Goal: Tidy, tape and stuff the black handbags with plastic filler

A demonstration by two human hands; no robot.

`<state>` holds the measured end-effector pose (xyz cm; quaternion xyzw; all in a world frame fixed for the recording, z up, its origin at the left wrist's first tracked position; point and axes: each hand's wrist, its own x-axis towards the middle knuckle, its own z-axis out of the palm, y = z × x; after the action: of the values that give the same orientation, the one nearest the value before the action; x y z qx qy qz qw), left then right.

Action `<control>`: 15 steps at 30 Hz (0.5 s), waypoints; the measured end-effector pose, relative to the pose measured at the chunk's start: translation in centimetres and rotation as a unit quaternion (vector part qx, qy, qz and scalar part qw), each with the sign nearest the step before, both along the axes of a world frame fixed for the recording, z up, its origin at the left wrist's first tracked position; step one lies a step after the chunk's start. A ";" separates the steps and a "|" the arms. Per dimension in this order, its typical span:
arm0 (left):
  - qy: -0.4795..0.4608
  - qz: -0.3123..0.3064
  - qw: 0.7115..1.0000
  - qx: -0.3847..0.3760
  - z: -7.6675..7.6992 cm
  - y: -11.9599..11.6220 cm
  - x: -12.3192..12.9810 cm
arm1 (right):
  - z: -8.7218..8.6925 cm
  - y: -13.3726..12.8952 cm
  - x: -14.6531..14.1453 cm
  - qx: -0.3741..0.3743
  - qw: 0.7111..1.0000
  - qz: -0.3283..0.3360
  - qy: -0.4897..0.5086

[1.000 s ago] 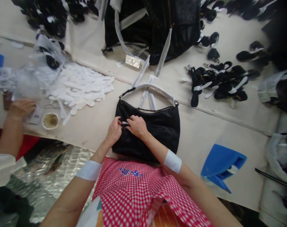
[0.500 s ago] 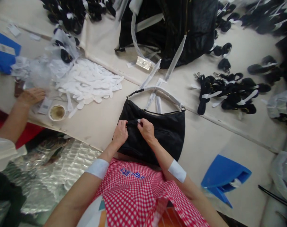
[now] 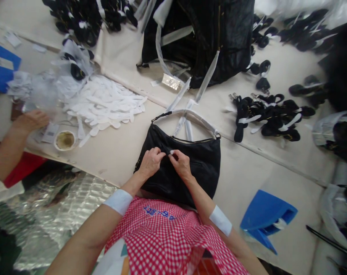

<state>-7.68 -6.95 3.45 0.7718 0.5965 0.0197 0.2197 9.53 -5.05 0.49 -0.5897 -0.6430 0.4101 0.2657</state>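
Observation:
A black handbag (image 3: 202, 168) lies on the pale table close to my body, its handle wrapped in white material (image 3: 202, 114). Over the bag's upper left part, my left hand (image 3: 152, 162) is closed with its fingertips pinched at the black surface. My right hand (image 3: 180, 163) pinches beside it, with a small white bit (image 3: 171, 152) showing at its fingertips. The fingertips of both hands are nearly touching. What lies between the left fingers is too small to make out.
Larger black bags (image 3: 230, 42) stand behind. White strips (image 3: 104, 101) and a tape roll (image 3: 65, 140) lie left, near another person's hand (image 3: 33, 120). Black strap bundles (image 3: 267, 116) and a blue holder (image 3: 267, 214) are on the right.
My left hand has moved right, closer to my right hand. The whole view has shifted slightly, and the handbag stays in about the same place on the table.

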 end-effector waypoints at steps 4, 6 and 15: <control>0.039 -0.025 0.999 -0.021 0.1 0.7 -0.2 | 0.0 -0.2 -0.1 -0.017 0.999 -0.024 0.046; 0.035 -0.035 0.998 -0.029 -0.1 0.9 -0.5 | 0.1 0.0 -0.1 -0.024 0.999 -0.011 0.047; -0.003 -0.003 0.999 0.034 -1.2 -0.1 -0.9 | 0.1 1.1 -0.7 -0.019 0.994 0.101 -0.029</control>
<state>-8.56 -7.01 2.21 0.7802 0.5928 0.0418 0.1954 8.85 -4.00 0.55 -0.5383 -0.6987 0.4299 0.1929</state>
